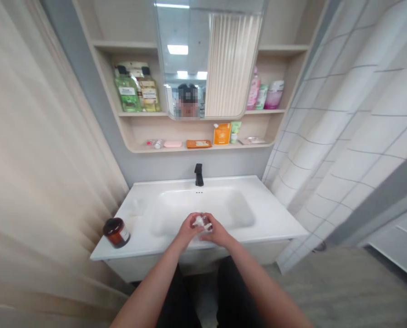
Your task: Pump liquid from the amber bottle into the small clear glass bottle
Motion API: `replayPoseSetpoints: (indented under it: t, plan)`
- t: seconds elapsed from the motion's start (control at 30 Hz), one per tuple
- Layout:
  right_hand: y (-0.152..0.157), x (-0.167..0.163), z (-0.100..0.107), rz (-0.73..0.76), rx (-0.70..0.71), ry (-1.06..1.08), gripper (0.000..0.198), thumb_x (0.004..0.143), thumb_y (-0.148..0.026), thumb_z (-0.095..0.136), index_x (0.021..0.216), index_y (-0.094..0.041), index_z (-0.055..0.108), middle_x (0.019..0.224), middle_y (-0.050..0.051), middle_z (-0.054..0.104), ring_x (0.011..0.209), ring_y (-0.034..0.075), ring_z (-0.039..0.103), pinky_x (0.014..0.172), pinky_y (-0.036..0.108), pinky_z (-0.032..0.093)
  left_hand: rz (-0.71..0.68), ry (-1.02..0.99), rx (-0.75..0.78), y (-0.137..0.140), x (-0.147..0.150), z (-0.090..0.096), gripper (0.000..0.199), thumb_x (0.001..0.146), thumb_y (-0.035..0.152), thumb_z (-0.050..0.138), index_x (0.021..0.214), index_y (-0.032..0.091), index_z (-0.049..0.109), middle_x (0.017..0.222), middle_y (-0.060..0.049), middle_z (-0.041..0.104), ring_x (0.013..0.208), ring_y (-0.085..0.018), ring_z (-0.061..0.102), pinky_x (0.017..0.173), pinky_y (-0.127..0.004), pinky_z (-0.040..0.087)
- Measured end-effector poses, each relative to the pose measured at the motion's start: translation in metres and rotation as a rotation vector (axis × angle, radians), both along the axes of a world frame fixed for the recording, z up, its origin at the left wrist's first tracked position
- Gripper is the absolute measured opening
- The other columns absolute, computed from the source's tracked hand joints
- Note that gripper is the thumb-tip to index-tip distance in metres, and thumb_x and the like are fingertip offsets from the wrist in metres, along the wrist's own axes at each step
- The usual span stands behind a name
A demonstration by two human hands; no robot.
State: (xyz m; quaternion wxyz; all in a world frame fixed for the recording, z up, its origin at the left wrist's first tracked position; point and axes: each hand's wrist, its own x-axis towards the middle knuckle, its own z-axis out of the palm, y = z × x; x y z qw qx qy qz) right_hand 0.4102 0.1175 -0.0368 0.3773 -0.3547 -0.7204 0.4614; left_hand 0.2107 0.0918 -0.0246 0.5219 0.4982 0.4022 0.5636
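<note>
Just above the front rim of the white sink [242, 205], my left hand [187, 229] and my right hand [218, 232] meet with curled fingers. Between them is a small white and clear thing [200, 222], its kind too blurred to make out. Fingers of both hands close on it from either side. Behind the basin stands a black faucet [199, 175]. On the counter to the left sits a brown bottle [116, 233] with a dark cap and a white label, apart from my hands.
A clear item [135, 207] lies on the counter's left. Above hangs a shelf cabinet [203, 149] with a mirror [183, 59], bottles [127, 93], an orange pouch [221, 134] and a pink bar [172, 144]. Curtains flank both sides: beige [53, 159] and white checked [326, 136].
</note>
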Motion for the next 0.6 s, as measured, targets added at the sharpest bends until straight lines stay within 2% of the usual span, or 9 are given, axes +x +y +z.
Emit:
replayPoseSetpoints:
  t: [0.13, 0.27, 0.37, 0.53, 0.6]
  plan:
    - [0.0002, -0.0009, 0.0007, 0.019, 0.002, 0.018, 0.098, 0.063, -0.036, 0.105, 0.147, -0.031, 0.055, 0.136, 0.007, 0.069, 0.117, 0.028, 0.068, 0.089, 0.037, 0.054, 0.012, 0.004, -0.011, 0.0003, 0.0006, -0.0001, 0.063, 0.060, 0.045, 0.104, 0.107, 0.021, 0.070, 0.105, -0.006, 0.077, 0.106, -0.027, 0.072, 0.097, -0.039, 0.055]
    - [0.0010, -0.0020, -0.0030, 0.020, -0.006, 0.036, 0.097, 0.064, -0.032, 0.105, 0.147, -0.030, 0.055, 0.130, 0.006, 0.070, 0.116, 0.028, 0.068, 0.087, 0.036, 0.053, 0.024, 0.022, -0.008, -0.0010, 0.0010, -0.0002, 0.068, 0.061, 0.045, 0.104, 0.115, 0.021, 0.071, 0.112, -0.008, 0.078, 0.108, -0.028, 0.072, 0.098, -0.039, 0.054]
    - [0.0016, -0.0022, -0.0063, 0.020, 0.013, 0.050, 0.099, 0.061, -0.031, 0.106, 0.147, -0.030, 0.056, 0.134, 0.006, 0.070, 0.119, 0.030, 0.068, 0.093, 0.038, 0.054, 0.033, 0.022, 0.010, -0.0035, 0.0015, 0.0010, 0.063, 0.062, 0.045, 0.104, 0.110, 0.020, 0.071, 0.111, -0.008, 0.079, 0.106, -0.028, 0.073, 0.100, -0.041, 0.054]
    - [0.0017, -0.0016, -0.0038, 0.020, 0.047, 0.046, 0.100, 0.060, -0.031, 0.107, 0.146, -0.030, 0.056, 0.132, 0.006, 0.070, 0.116, 0.030, 0.069, 0.100, 0.042, 0.054, 0.030, 0.046, 0.003, -0.0076, 0.0031, 0.0040, 0.067, 0.065, 0.045, 0.103, 0.121, 0.020, 0.074, 0.117, -0.010, 0.080, 0.109, -0.028, 0.074, 0.102, -0.042, 0.055]
    - [0.0015, -0.0015, -0.0016, 0.034, 0.055, 0.045, 0.097, 0.060, -0.029, 0.107, 0.144, -0.030, 0.058, 0.132, 0.006, 0.070, 0.116, 0.030, 0.068, 0.100, 0.042, 0.054, 0.050, 0.051, -0.016, -0.0084, 0.0036, 0.0051, 0.067, 0.063, 0.046, 0.104, 0.117, 0.019, 0.075, 0.113, -0.010, 0.081, 0.105, -0.028, 0.075, 0.099, -0.041, 0.056]
